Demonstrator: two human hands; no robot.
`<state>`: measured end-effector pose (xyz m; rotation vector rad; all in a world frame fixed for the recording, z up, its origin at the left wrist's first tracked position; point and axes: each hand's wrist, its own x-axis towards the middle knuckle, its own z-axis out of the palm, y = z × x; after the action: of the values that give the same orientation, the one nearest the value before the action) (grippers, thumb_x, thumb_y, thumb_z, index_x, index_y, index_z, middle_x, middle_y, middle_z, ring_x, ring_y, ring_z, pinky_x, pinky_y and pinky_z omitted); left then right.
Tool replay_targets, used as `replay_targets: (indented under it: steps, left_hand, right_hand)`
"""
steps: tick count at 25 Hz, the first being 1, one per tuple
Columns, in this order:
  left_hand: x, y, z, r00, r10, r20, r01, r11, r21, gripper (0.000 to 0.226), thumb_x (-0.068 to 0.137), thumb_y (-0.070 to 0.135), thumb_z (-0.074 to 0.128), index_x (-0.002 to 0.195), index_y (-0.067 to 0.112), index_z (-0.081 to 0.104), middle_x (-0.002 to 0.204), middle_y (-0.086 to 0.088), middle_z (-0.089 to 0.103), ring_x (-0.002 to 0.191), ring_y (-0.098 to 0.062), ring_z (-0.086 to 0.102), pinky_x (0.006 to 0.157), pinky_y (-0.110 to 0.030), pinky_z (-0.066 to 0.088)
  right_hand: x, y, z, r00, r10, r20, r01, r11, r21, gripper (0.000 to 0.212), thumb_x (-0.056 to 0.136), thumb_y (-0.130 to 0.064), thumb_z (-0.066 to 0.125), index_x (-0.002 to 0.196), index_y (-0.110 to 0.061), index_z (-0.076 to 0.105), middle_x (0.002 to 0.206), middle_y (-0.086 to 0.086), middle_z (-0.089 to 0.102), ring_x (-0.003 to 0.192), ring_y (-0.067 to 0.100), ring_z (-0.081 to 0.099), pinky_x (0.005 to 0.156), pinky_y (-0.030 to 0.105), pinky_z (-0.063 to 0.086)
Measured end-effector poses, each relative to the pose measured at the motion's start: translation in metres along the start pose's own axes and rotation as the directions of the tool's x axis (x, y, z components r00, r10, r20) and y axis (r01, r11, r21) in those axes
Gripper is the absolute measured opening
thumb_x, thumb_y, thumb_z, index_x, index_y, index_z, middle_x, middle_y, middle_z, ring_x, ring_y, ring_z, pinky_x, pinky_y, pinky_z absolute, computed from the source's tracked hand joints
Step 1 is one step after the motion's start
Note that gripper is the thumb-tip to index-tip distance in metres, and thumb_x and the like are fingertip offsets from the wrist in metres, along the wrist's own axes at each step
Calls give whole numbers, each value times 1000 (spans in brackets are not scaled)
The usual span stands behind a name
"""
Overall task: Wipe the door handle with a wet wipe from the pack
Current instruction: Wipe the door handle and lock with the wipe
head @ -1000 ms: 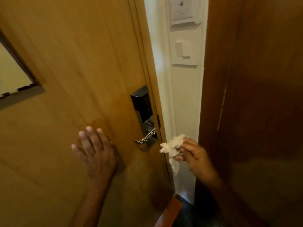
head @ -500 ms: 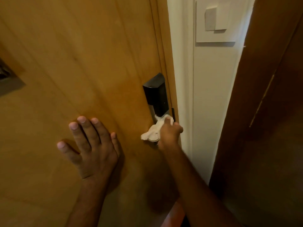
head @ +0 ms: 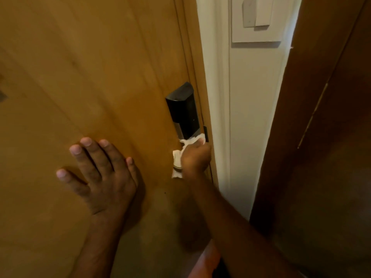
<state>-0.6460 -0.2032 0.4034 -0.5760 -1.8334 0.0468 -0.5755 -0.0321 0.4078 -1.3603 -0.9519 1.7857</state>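
A white wet wipe (head: 177,157) is wrapped around the metal door handle (head: 177,167), of which only a sliver shows below the black lock body (head: 183,111). My right hand (head: 195,158) is closed over the wipe and the handle together. My left hand (head: 102,177) lies flat on the wooden door (head: 90,77) with its fingers spread, to the left of the handle. The wipe pack is out of view.
A white wall strip (head: 253,117) with a light switch plate (head: 257,19) runs right of the door edge. A dark brown wooden panel (head: 325,137) fills the right side. Something orange (head: 206,259) shows at the bottom, under my right arm.
My right hand carried the wipe from beside the door edge onto the handle and closed over it. Since then it has slid the wipe a little lower. My left hand stays flat on the door.
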Motion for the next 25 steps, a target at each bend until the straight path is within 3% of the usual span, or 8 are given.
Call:
replay_targets:
  steps: [4, 8, 11, 14, 17, 21, 23, 25]
  left_hand:
    - [0, 2, -1, 1000, 24, 1, -24, 999, 41, 77, 102, 38, 46, 156, -11, 23, 167, -32, -8, 155, -47, -8, 117, -71, -1]
    - [-1, 2, 2, 999, 34, -12, -33, 999, 42, 78, 101, 38, 45, 156, -12, 21, 166, -32, -8, 154, -48, -9, 117, -70, -6]
    - [-1, 2, 2, 999, 31, -25, -30, 999, 37, 78, 102, 38, 45, 156, -12, 20, 166, -32, -10, 154, -48, -9, 117, -70, -7]
    - [-1, 2, 1, 999, 39, -15, -39, 998, 40, 78, 103, 39, 44, 156, -11, 19, 166, -32, -11, 154, -47, -10, 117, -70, -8]
    - [-1, 2, -2, 999, 31, 10, -31, 999, 23, 77, 103, 39, 43, 156, -11, 19, 166, -32, -11, 154, -47, -11, 117, -71, -6]
    - [0, 3, -3, 1000, 9, 27, -10, 1000, 5, 77, 102, 38, 44, 156, -12, 20, 166, -32, -10, 154, -48, -10, 114, -74, 6]
    - [0, 3, -2, 999, -1, 37, 1, 1000, 0, 77, 102, 38, 45, 156, -12, 19, 166, -32, -10, 154, -48, -11, 112, -75, 9]
    - [-1, 2, -3, 999, -12, 49, 12, 1000, 2, 77, 103, 38, 44, 156, -12, 20, 166, -33, -10, 154, -48, -11, 109, -78, 15]
  right_hand:
    - [2, -15, -12, 995, 32, 99, -42, 994, 104, 38, 101, -6, 34, 135, 9, 40, 134, 31, 52, 106, 33, 61, 84, 31, 50]
    - [-53, 37, 6, 986, -167, -15, 166, 985, -52, 48, 100, -15, 44, 144, -3, 30, 136, 20, 51, 112, 25, 60, 72, 6, 43]
    - [-44, 40, 15, 981, -189, -47, 184, 979, -93, 57, 99, -15, 45, 150, -11, 20, 147, 15, 39, 126, 29, 51, 92, 28, 50]
    - [7, 20, 7, 968, -249, 33, 249, 937, -244, 54, 100, -17, 44, 150, -11, 23, 152, 13, 36, 132, 33, 46, 97, 36, 49]
    - [24, 21, -9, 884, -397, 246, 463, 811, -357, 54, 100, -16, 44, 150, -10, 24, 158, 12, 27, 141, 32, 36, 110, 37, 40]
    - [-51, 92, -19, 701, -674, 231, 654, 480, -584, 70, 83, -29, 66, 139, 2, 37, 151, 26, 34, 136, 33, 35, 112, 16, 15]
    - [-67, 96, -7, 757, -609, 237, 640, 617, -458, 82, 83, -38, 65, 145, 2, 29, 157, 26, 22, 141, 29, 23, 106, 3, 14]
    - [-43, 78, 4, 809, -562, 170, 577, 707, -409, 65, 96, -35, 49, 147, 0, 27, 161, 22, 7, 146, 31, 21, 108, 18, 34]
